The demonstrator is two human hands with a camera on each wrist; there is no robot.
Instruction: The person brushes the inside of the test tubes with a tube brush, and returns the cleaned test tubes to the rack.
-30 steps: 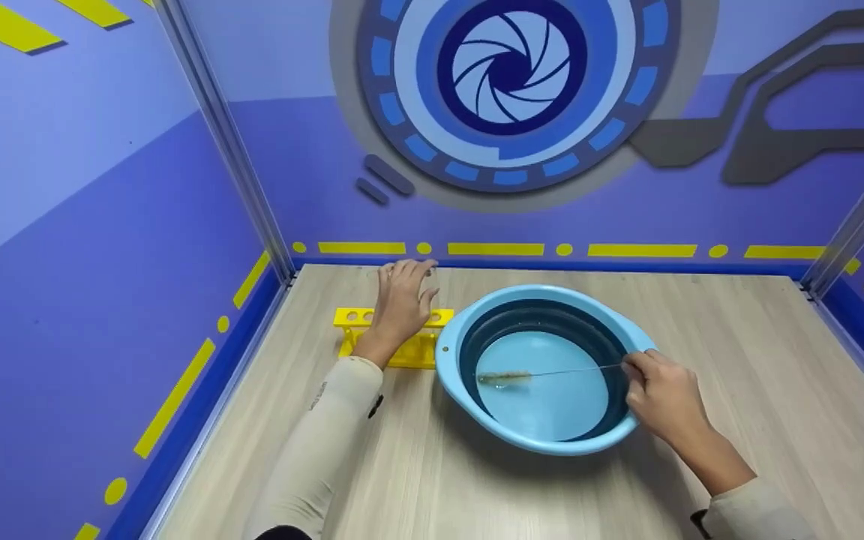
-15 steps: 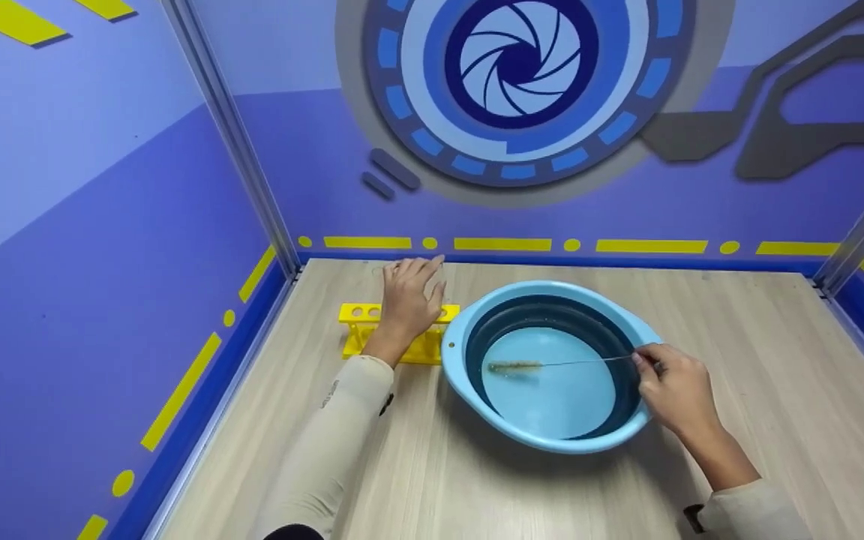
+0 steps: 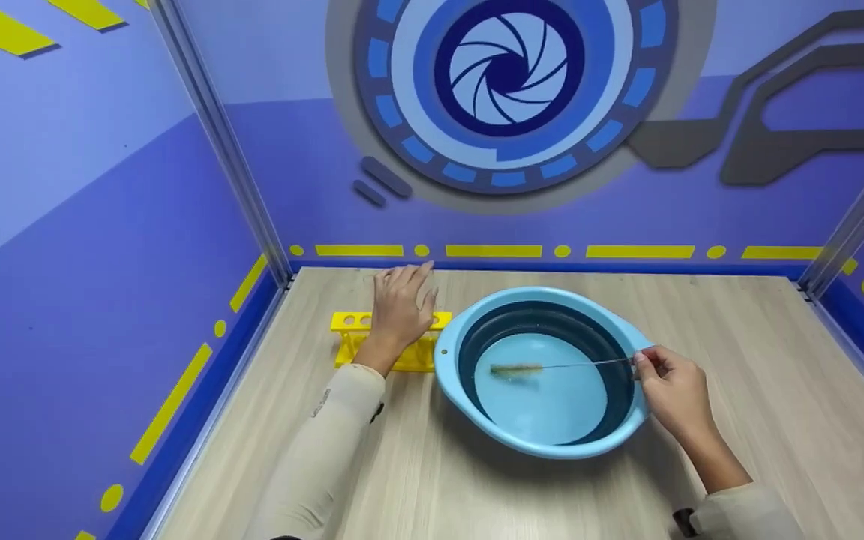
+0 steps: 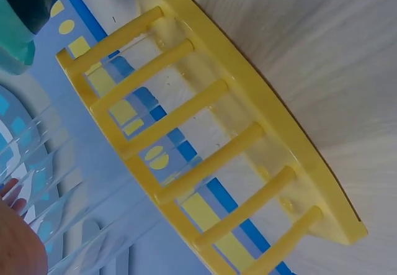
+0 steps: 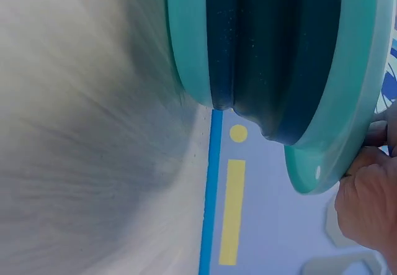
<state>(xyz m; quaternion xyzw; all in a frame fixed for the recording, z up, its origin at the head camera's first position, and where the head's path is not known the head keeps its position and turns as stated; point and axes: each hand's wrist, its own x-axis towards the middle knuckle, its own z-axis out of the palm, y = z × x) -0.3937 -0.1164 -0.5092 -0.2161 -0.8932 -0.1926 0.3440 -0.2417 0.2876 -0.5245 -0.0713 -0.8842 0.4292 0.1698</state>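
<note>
In the head view my right hand (image 3: 678,394) pinches the thin wire handle of a test tube brush (image 3: 516,368) at the basin's right rim. The brush's tan bristled end lies over the floor of the light blue basin (image 3: 544,448), whose inner wall is dark. My left hand (image 3: 400,311) is over the yellow test tube rack (image 3: 354,321), its fingers loosely extended. Several clear test tubes (image 4: 93,219) stand in the rack in the left wrist view, with my left fingertips close by their upper ends. From the right wrist, my right hand (image 5: 369,200) shows beside the basin's rim.
The basin stands right beside the rack on the wooden table (image 3: 762,375). A blue patterned panel (image 3: 304,172) rises behind the table's far edge, and another panel (image 3: 102,262) borders its left side.
My right hand has shifted slightly right, drawing the brush a little to the right across the basin. My left hand keeps about the same place over the rack.
</note>
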